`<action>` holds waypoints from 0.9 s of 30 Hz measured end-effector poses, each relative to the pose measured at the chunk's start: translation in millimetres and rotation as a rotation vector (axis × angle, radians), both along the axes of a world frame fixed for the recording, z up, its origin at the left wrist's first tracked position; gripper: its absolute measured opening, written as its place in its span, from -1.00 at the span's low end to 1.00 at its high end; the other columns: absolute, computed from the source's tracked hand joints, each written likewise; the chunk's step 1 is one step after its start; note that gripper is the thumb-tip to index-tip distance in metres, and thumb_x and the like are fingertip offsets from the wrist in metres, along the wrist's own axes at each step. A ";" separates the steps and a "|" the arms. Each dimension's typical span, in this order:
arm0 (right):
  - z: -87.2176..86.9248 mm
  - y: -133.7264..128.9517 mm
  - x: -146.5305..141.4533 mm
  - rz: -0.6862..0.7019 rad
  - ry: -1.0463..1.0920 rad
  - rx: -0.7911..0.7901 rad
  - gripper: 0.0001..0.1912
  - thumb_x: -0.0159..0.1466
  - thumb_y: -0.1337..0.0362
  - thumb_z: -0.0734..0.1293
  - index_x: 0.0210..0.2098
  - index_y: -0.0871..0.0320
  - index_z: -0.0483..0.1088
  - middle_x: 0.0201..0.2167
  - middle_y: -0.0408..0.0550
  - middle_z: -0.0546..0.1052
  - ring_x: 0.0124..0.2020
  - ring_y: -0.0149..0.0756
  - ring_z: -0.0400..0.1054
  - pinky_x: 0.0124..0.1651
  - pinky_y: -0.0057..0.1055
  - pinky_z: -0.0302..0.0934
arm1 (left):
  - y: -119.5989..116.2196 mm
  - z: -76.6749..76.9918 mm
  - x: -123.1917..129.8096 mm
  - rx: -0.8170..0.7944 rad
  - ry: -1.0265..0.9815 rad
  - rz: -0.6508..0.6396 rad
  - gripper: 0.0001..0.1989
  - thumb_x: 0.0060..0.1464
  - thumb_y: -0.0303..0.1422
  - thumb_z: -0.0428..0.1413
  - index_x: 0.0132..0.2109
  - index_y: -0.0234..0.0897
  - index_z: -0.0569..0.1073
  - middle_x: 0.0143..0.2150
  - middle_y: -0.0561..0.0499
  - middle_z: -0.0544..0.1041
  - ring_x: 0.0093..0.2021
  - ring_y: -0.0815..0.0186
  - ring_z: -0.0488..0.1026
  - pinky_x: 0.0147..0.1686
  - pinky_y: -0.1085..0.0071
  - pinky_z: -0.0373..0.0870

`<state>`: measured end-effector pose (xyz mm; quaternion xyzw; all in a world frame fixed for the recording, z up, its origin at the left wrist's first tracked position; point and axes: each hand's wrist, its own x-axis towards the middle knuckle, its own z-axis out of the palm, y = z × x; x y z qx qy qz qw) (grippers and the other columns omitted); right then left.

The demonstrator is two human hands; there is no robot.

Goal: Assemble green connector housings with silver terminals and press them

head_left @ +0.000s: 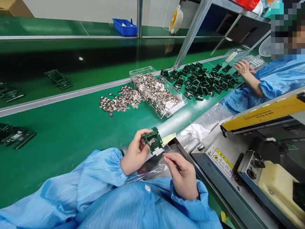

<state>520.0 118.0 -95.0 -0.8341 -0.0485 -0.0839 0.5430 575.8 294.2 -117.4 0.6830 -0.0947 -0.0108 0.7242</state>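
Observation:
My left hand (135,152) grips a small green circuit board (153,140) with a dark open frame by its edge, holding it up over the bench. My right hand (182,175) is just below and to the right, its fingertips pinched on the edge of a clear plastic bag (152,168). A white comb-like strip (154,153) shows under the board, partly hidden by it. Across the green bench, a clear acrylic box (156,92) is full of small metal pieces.
Loose metal pieces (120,100) lie left of the box, and many dark green boards (200,79) lie right of it. A co-worker's hand (241,68) rests on clear trays at the far right. A grey machine with a yellow guard (238,159) stands close on my right.

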 end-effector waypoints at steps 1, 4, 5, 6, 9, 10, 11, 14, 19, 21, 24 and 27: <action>5.5 4.6 3.5 -0.027 -0.059 0.018 -0.86 0.31 0.32 0.33 -0.19 0.05 0.54 -0.30 -0.06 0.53 -0.28 -0.22 0.43 -0.22 -0.31 0.31 | 0.1 -0.9 -0.9 0.008 0.015 -0.017 -0.65 0.23 -0.26 0.06 0.11 -0.22 0.25 -0.17 -0.04 0.42 -0.22 0.30 0.43 -0.28 0.42 0.45; 7.9 19.9 17.0 -0.107 -0.188 0.049 -0.89 0.27 0.36 0.36 -0.25 0.04 0.52 -0.24 -0.05 0.46 -0.19 -0.21 0.38 -0.14 -0.27 0.29 | 1.5 -1.8 -2.0 0.037 0.016 -0.038 -0.66 0.24 -0.29 0.03 0.13 -0.21 0.24 -0.19 -0.04 0.44 -0.20 0.28 0.44 -0.26 0.40 0.44; 5.8 24.2 21.6 -0.120 -0.207 0.048 -0.91 0.26 0.36 0.37 -0.27 0.05 0.52 -0.20 -0.03 0.45 -0.14 -0.18 0.37 -0.10 -0.24 0.28 | 2.1 -1.3 -2.2 0.051 0.004 -0.041 -0.67 0.25 -0.29 0.03 0.13 -0.21 0.23 -0.19 -0.03 0.44 -0.20 0.27 0.45 -0.24 0.39 0.43; 3.3 27.8 25.7 -0.131 -0.220 0.040 -0.92 0.25 0.35 0.38 -0.29 0.05 0.52 -0.15 -0.02 0.45 -0.09 -0.16 0.36 -0.05 -0.21 0.26 | 2.7 -0.5 -2.5 0.068 -0.010 -0.046 -0.67 0.25 -0.29 0.02 0.13 -0.21 0.23 -0.20 -0.03 0.45 -0.20 0.27 0.45 -0.24 0.39 0.43; -1.1 34.3 34.2 -0.156 -0.226 -0.021 -0.97 0.23 0.31 0.40 -0.31 0.06 0.52 -0.04 0.02 0.42 0.00 -0.09 0.31 0.01 -0.14 0.22 | 3.8 2.5 -4.1 0.107 -0.049 -0.065 -0.69 0.27 -0.30 0.00 0.12 -0.21 0.23 -0.22 -0.04 0.47 -0.25 0.28 0.47 -0.28 0.41 0.41; -0.8 35.3 35.5 -0.164 -0.223 -0.041 -0.98 0.23 0.29 0.40 -0.33 0.07 0.51 -0.03 0.03 0.42 0.01 -0.08 0.31 0.02 -0.14 0.21 | 4.0 3.3 -4.9 0.114 -0.055 -0.082 -0.69 0.27 -0.30 -0.02 0.12 -0.21 0.23 -0.23 -0.04 0.48 -0.28 0.29 0.47 -0.31 0.42 0.40; 0.2 35.9 36.0 -0.169 -0.219 -0.058 -0.96 0.23 0.27 0.40 -0.36 0.08 0.51 -0.03 0.04 0.42 0.01 -0.08 0.31 0.02 -0.13 0.20 | 4.2 3.8 -5.9 0.119 -0.060 -0.100 -0.70 0.28 -0.31 -0.02 0.13 -0.21 0.22 -0.24 -0.04 0.49 -0.31 0.30 0.47 -0.34 0.43 0.39; 5.7 36.7 34.7 -0.175 -0.202 -0.085 -0.87 0.23 0.23 0.39 -0.44 0.10 0.48 -0.05 0.05 0.42 -0.01 -0.08 0.32 0.01 -0.13 0.20 | 4.5 4.4 -9.2 0.142 -0.082 -0.128 -0.70 0.28 -0.32 -0.03 0.13 -0.20 0.22 -0.28 -0.02 0.49 -0.40 0.33 0.44 -0.42 0.46 0.34; 4.2 41.6 32.4 -0.183 -0.087 0.114 -0.79 0.20 0.17 0.40 -0.50 0.12 0.40 -0.09 0.06 0.41 -0.04 -0.08 0.34 -0.02 -0.16 0.26 | 4.8 4.7 -10.5 0.180 -0.168 -0.102 -0.72 0.27 -0.32 -0.03 0.11 -0.21 0.24 -0.31 0.00 0.44 -0.46 0.38 0.34 -0.46 0.48 0.29; -0.5 43.6 32.1 -0.173 -0.008 0.316 -0.73 0.16 0.12 0.44 -0.49 0.13 0.34 -0.08 0.06 0.40 -0.07 -0.10 0.36 -0.07 -0.19 0.32 | 6.1 6.7 -9.4 0.194 -0.180 -0.120 -0.72 0.27 -0.32 -0.02 0.10 -0.22 0.25 -0.36 0.03 0.41 -0.50 0.40 0.30 -0.50 0.50 0.26; -1.0 39.5 26.0 -0.132 0.073 0.540 -0.71 0.13 0.10 0.46 -0.38 0.11 0.32 -0.02 0.05 0.41 -0.07 -0.11 0.39 -0.11 -0.23 0.37 | 9.6 15.9 -11.8 0.236 -0.185 -0.147 -0.72 0.26 -0.34 -0.02 0.09 -0.22 0.26 -0.27 -0.01 0.47 -0.42 0.37 0.40 -0.44 0.50 0.34; 13.3 20.9 10.0 -0.020 -0.035 0.410 -0.52 0.13 0.10 0.49 -0.02 0.06 0.34 0.16 0.09 0.33 0.10 -0.07 0.31 -0.02 -0.23 0.34 | 11.0 33.9 -19.2 0.313 -0.199 -0.185 -0.70 0.23 -0.39 -0.03 0.10 -0.17 0.27 -0.04 -0.08 0.49 -0.15 0.28 0.51 -0.22 0.47 0.45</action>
